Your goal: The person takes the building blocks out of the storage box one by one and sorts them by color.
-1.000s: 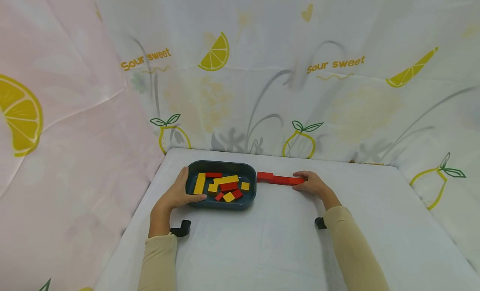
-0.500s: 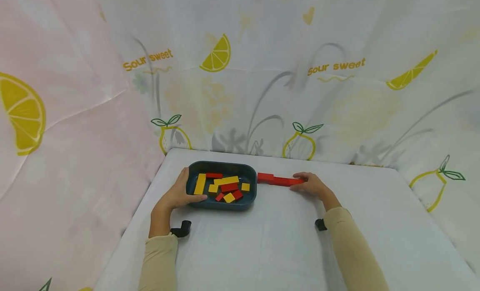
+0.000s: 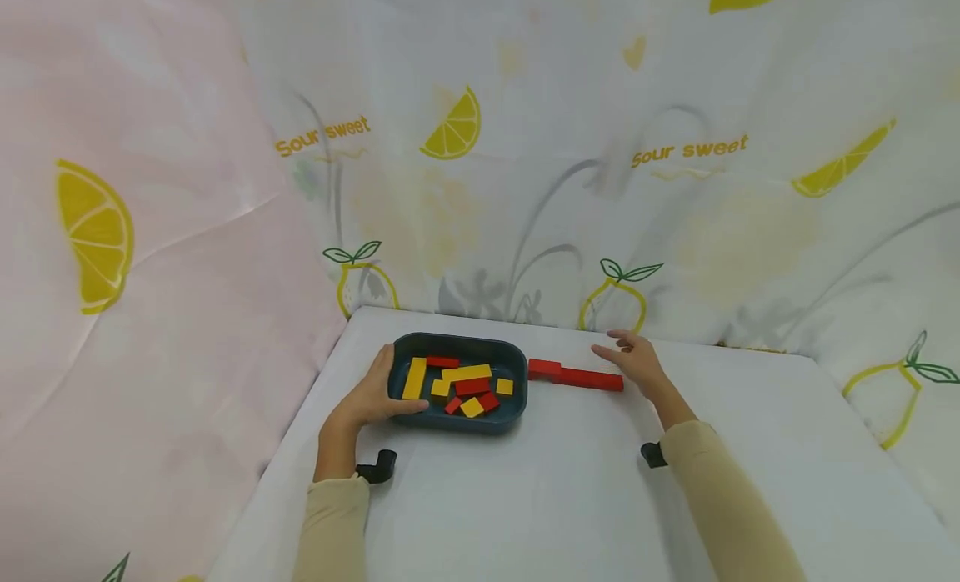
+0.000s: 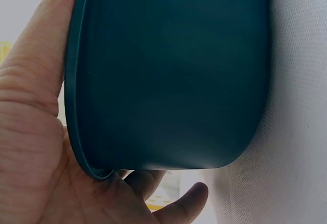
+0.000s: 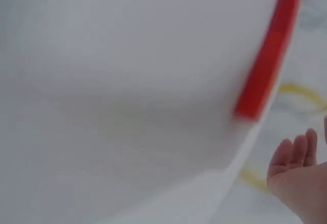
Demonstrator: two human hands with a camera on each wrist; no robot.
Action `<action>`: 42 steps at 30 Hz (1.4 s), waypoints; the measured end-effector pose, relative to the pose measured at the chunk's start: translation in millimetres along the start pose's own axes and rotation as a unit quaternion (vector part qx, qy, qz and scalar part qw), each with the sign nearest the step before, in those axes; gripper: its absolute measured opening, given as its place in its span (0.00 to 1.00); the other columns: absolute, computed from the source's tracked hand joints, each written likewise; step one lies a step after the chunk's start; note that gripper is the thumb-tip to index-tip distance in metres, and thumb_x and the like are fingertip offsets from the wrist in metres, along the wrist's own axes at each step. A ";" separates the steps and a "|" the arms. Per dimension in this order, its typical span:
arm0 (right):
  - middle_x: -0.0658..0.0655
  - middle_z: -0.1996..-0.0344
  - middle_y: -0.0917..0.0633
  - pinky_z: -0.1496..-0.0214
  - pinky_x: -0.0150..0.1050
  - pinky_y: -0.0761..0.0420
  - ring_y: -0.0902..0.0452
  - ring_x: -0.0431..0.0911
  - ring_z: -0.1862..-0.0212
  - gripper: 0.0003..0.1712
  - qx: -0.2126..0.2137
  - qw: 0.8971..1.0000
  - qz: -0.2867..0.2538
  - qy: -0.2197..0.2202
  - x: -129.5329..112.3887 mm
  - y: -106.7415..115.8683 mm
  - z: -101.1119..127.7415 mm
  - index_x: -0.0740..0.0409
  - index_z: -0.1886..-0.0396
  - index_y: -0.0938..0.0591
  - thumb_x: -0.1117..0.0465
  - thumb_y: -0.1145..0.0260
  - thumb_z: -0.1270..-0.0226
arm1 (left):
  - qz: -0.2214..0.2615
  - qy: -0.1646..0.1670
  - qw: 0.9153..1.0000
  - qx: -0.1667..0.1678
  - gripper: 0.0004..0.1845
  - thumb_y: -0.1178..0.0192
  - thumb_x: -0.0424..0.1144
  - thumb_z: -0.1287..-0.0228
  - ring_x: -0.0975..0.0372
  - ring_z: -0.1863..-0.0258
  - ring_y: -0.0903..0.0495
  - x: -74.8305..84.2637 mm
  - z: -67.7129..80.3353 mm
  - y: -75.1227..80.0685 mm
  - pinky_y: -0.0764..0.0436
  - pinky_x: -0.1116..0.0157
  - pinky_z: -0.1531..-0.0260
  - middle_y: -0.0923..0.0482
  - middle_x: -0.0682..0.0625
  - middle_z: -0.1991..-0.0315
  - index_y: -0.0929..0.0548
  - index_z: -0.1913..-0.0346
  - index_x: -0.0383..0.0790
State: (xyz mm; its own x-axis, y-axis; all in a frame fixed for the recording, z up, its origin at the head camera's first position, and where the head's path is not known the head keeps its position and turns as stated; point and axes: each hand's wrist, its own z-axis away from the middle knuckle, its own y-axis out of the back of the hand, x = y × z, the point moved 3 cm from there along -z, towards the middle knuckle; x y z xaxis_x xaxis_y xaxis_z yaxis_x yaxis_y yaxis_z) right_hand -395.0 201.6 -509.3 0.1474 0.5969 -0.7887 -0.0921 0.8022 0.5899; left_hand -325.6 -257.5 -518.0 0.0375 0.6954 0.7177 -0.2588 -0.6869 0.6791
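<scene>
My left hand (image 3: 372, 397) grips the left end of a dark teal rectangular dish (image 3: 457, 421), its thumb lying over the near rim. In the left wrist view, the palm and curled fingers wrap the rim of the dish's outer wall (image 4: 168, 76). Red and yellow blocks lie inside, among them a long yellow block (image 3: 415, 378) and a red block (image 3: 472, 387). Right of the dish, a row of red blocks (image 3: 592, 379) stretches end to end, with a taller-looking red block (image 3: 544, 368) at its left. My right hand (image 3: 637, 362) is above the row's right end, fingers spread, apart from it.
Everything stands on a white-covered table (image 3: 570, 499). Patterned cloth (image 3: 510, 190) hangs behind and at the sides. A black wrist mount (image 3: 378, 467) sits at my left wrist, another black mount (image 3: 654, 454) at my right.
My right hand has let go of the red row's right end and lifted away. The left hand stays on the dish. The head view has shifted slightly.
</scene>
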 end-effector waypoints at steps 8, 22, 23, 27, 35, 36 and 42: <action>0.62 0.32 0.31 0.33 0.57 0.29 0.38 0.60 0.31 0.36 0.001 0.982 -0.132 0.134 -80.0 -43.8 18.2 0.52 0.29 0.30 0.48 0.31 0.34 | 0.010 -0.004 1.000 0.000 0.74 0.27 0.64 0.53 0.43 0.21 0.66 -0.7 3.2 -1.5 0.56 0.42 0.24 0.72 0.36 0.20 0.70 0.22 0.34; 0.60 0.35 0.27 0.35 0.51 0.26 0.30 0.55 0.36 0.34 -0.098 0.962 -0.120 0.224 -137.2 -136.3 30.7 0.56 0.31 0.28 0.56 0.29 0.36 | 0.011 0.004 1.000 0.006 0.72 0.26 0.61 0.52 0.44 0.21 0.66 3.4 2.0 3.9 0.57 0.43 0.24 0.73 0.37 0.20 0.69 0.22 0.35; 0.59 0.36 0.25 0.36 0.50 0.25 0.29 0.54 0.37 0.34 -0.100 0.962 -0.113 0.227 -137.9 -142.0 30.7 0.55 0.32 0.27 0.55 0.28 0.36 | 0.012 0.006 1.000 0.005 0.72 0.26 0.61 0.51 0.44 0.21 0.66 3.0 2.2 2.6 0.57 0.43 0.24 0.73 0.37 0.20 0.69 0.22 0.35; 0.60 0.42 0.19 0.39 0.48 0.21 0.24 0.53 0.40 0.31 -0.092 0.961 -0.105 0.238 -141.1 -164.9 28.9 0.58 0.36 0.24 0.56 0.27 0.37 | 0.016 0.003 1.000 0.007 0.71 0.27 0.60 0.50 0.44 0.21 0.65 2.2 3.1 0.5 0.57 0.42 0.24 0.72 0.37 0.20 0.69 0.22 0.35; 0.58 0.43 0.18 0.36 0.46 0.22 0.22 0.51 0.41 0.32 -0.086 0.970 -0.075 0.217 -139.2 -200.9 24.6 0.58 0.36 0.24 0.49 0.28 0.37 | 0.008 0.000 1.000 -0.001 0.73 0.26 0.63 0.52 0.44 0.20 0.63 -1.6 7.4 -0.3 0.55 0.42 0.25 0.72 0.38 0.20 0.69 0.22 0.35; 0.58 0.43 0.18 0.36 0.46 0.22 0.22 0.51 0.41 0.32 -0.078 0.971 -0.077 0.213 -139.0 -201.5 23.4 0.58 0.36 0.24 0.49 0.28 0.37 | 0.011 -0.004 1.000 0.001 0.72 0.26 0.62 0.52 0.44 0.21 0.63 -0.7 6.6 -0.2 0.55 0.42 0.25 0.72 0.37 0.20 0.69 0.22 0.35; 0.58 0.43 0.17 0.36 0.49 0.23 0.23 0.53 0.40 0.31 -0.048 0.977 -0.049 0.204 -138.7 -201.5 18.2 0.58 0.38 0.22 0.48 0.28 0.37 | 0.011 -0.010 1.000 0.005 0.71 0.27 0.61 0.50 0.43 0.21 0.64 1.1 1.8 0.6 0.55 0.41 0.25 0.72 0.37 0.20 0.69 0.22 0.35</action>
State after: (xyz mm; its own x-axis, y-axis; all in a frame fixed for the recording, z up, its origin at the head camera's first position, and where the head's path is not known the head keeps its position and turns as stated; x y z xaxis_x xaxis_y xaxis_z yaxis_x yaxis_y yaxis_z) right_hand -378.9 -43.1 -515.6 -0.2422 0.4582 -0.8552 -0.1921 0.8414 0.5052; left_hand -324.0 -257.5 -516.5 0.0521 0.6762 0.7349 -0.2503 -0.7035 0.6651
